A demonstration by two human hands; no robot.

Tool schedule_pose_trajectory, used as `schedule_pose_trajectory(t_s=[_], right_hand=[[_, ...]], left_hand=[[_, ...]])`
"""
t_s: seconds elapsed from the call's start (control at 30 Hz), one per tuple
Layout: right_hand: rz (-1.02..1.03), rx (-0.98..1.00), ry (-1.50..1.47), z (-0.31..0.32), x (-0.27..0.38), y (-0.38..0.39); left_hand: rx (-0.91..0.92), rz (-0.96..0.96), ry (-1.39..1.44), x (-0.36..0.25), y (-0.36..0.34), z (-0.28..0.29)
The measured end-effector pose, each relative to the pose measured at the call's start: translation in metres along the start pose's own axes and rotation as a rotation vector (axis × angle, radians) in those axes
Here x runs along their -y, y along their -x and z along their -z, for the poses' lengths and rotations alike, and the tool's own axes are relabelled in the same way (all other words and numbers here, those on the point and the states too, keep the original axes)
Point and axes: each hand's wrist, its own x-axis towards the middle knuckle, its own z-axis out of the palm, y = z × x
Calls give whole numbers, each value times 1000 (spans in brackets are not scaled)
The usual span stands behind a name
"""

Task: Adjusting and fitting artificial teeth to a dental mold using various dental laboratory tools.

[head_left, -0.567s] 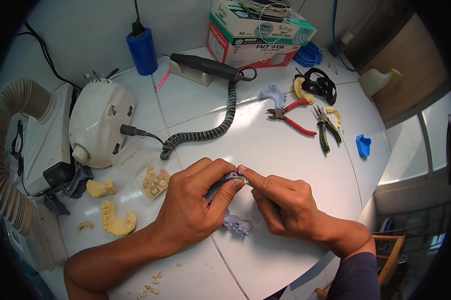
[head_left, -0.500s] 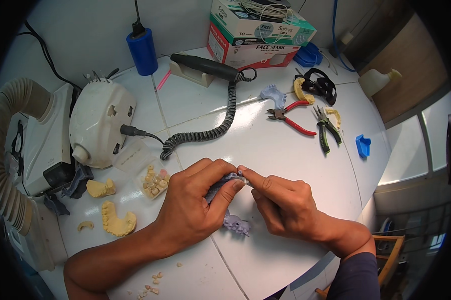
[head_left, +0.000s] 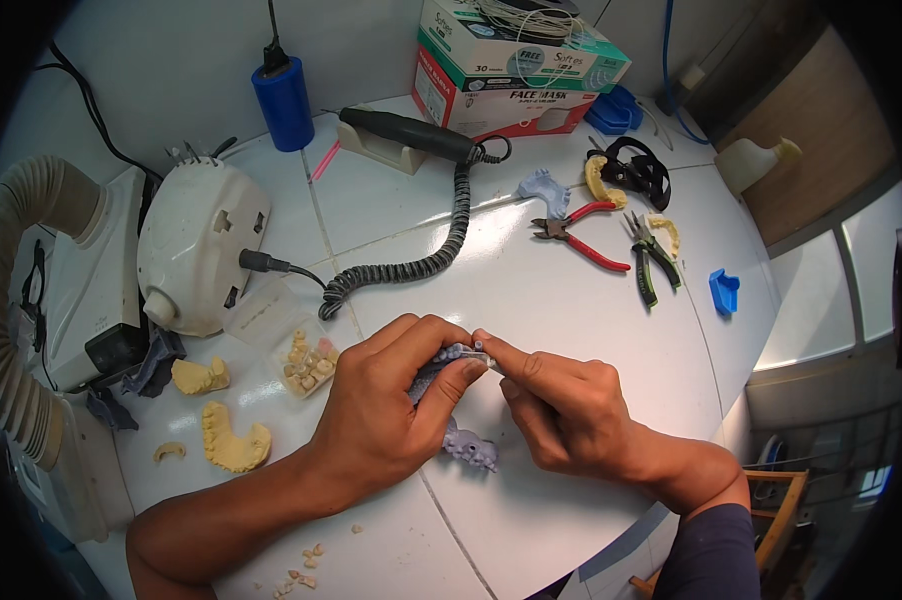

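My left hand [head_left: 376, 405] is closed round a purple-grey dental model [head_left: 428, 385], its thumb and index finger at the model's far end. Just below that hand a lumpy purple part with tooth shapes [head_left: 470, 449] shows over the table; the hand hides whether it joins the held model. My right hand [head_left: 571, 415] meets the left at the model's far end, index finger stretched against it and the other fingers curled. A small pale piece [head_left: 483, 358] shows between the two hands. What my right fingers hold is mostly hidden.
Left are yellow dental casts [head_left: 233, 440], a box of artificial teeth [head_left: 308, 365] and a white control unit [head_left: 203, 250]. A black handpiece [head_left: 406, 133] with coiled cord rests behind. Right lie red-handled cutters [head_left: 581, 238], green-black pliers [head_left: 651, 265] and a blue mould [head_left: 724, 291]. Loose tooth pieces [head_left: 303, 578] lie nearest me.
Both hands hold nearly the same pose at the model. Slightly more of the model's purple edge shows between my left index finger and thumb.
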Motion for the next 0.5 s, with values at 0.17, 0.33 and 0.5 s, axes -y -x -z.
schedule_pose_trajectory(t_s=[0.17, 0.33, 0.5], right_hand=[[-26, 43, 8, 4, 2, 0], [-15, 41, 11, 4, 2, 0], [-22, 46, 3, 5, 3, 1]], left_hand=[[-4, -1, -5, -2, 0, -1], [3, -12, -10, -1, 1, 0], [23, -8, -25, -2, 1, 2]])
